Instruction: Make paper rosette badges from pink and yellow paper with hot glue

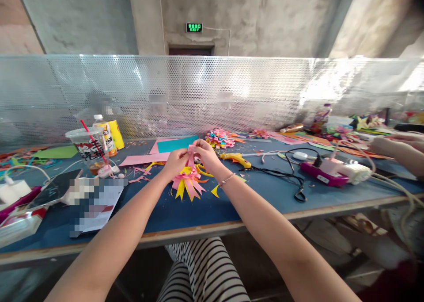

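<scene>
Above the table, my left hand (pixel 176 162) and my right hand (pixel 206 155) meet with fingertips pinched on a pink paper strip (pixel 191 159). Just below them, a pink and yellow paper flower (pixel 188 185) with notched strip ends lies on the blue tabletop. My wrists partly cover its upper side, and I cannot tell whether the strip joins it. To the right of my right hand rests a yellow glue gun (pixel 237 160) with a black cord. Pink paper (pixel 141 159) and a teal sheet (pixel 177 144) lie behind and left of my hands.
A multicoloured paper flower (pixel 219 138) sits at the back. A plastic cup with a straw (pixel 88 149), a bottle (pixel 108 136) and a phone (pixel 99 211) stand or lie left. A purple power strip (pixel 323 174) with cables is right. Another person's hand (pixel 394 145) is far right.
</scene>
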Available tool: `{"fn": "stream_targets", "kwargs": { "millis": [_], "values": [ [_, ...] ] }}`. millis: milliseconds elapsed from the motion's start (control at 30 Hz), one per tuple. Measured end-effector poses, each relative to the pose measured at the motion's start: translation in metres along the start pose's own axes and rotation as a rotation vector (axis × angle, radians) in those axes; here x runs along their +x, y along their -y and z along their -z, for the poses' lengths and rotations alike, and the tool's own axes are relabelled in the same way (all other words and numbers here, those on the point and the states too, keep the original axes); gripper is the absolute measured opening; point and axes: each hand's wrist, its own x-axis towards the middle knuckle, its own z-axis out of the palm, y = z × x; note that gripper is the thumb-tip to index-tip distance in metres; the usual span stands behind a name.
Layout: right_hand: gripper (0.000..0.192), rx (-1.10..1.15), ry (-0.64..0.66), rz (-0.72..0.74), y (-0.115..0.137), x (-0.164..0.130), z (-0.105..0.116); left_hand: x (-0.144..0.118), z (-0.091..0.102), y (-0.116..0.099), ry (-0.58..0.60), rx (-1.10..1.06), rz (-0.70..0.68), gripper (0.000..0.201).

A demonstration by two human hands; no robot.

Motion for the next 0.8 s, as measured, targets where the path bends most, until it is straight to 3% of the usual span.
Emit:
{"fn": "stream_targets", "kwargs": {
  "millis": [800],
  "values": [
    [0.016,-0.008,-0.01,0.042,-0.0017,0.0015,0.0012,-0.0038,-0.0007,-0.0083,0.023,0.094,-0.061,0.033]
  ]
}}
